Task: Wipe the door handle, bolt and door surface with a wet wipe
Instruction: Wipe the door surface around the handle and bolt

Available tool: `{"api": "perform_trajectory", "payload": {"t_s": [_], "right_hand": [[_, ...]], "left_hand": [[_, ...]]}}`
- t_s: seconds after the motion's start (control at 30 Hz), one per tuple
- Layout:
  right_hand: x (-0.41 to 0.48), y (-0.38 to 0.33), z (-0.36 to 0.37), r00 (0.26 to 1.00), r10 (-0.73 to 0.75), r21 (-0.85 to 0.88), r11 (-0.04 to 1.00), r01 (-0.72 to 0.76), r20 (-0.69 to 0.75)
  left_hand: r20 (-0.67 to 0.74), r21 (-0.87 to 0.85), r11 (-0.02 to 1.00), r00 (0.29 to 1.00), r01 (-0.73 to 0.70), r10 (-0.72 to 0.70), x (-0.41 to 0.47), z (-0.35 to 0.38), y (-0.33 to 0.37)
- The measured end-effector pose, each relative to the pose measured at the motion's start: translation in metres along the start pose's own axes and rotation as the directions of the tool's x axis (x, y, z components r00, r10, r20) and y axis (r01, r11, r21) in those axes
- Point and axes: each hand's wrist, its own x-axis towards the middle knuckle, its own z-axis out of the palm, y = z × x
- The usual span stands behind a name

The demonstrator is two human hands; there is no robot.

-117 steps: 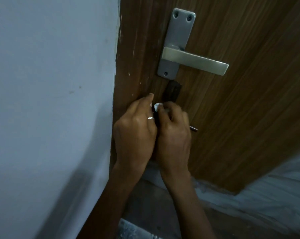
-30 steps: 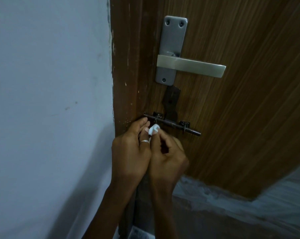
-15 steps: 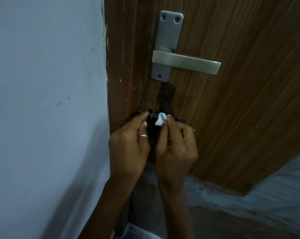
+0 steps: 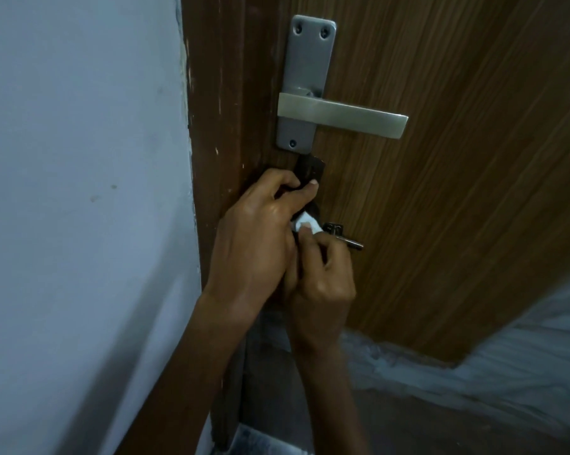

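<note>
A brown wooden door [image 4: 457, 159] fills the right of the head view. On it sits a silver lever handle [image 4: 342, 118] on a metal plate. Below the plate is a dark sliding bolt [image 4: 346, 239] with a dark hasp [image 4: 309, 169] standing up from it. My left hand [image 4: 260, 231] is curled around the hasp, thumb and fingers pinching it. My right hand [image 4: 323, 274] sits just below and right, pinching a small wadded white wet wipe [image 4: 306, 222] against the bolt. Both hands hide the bolt's left part.
A pale blue-white wall [image 4: 80, 192] takes up the left side, meeting the door frame [image 4: 211, 126]. A light patterned floor [image 4: 506, 372] shows under the door's lower edge at the right.
My left hand has moved up from beside the bolt and closed on the hasp. My right hand stays at the bolt with the wipe, shifted slightly right.
</note>
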Motion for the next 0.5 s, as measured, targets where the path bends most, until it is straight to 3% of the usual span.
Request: {"api": "perform_trajectory", "payload": {"t_s": [0.13,0.3,0.5], "right_hand": [[-0.019,0.004,-0.001,0.994,0.067,0.042,0.997,-0.071,0.082],[-0.003,-0.006,-0.003,1.000,0.010,0.055,0.998,-0.010,0.004],[-0.008,0.001,-0.006,0.998,0.066,0.027,0.997,-0.066,0.021]], "left_hand": [[0.018,0.010,1.000,1.000,-0.003,0.003,-0.001,-0.001,-0.001],[0.012,-0.031,0.999,1.000,-0.016,0.016,-0.005,0.004,-0.006],[-0.039,-0.087,0.996,0.999,0.021,-0.024,-0.002,0.003,-0.007]]}}
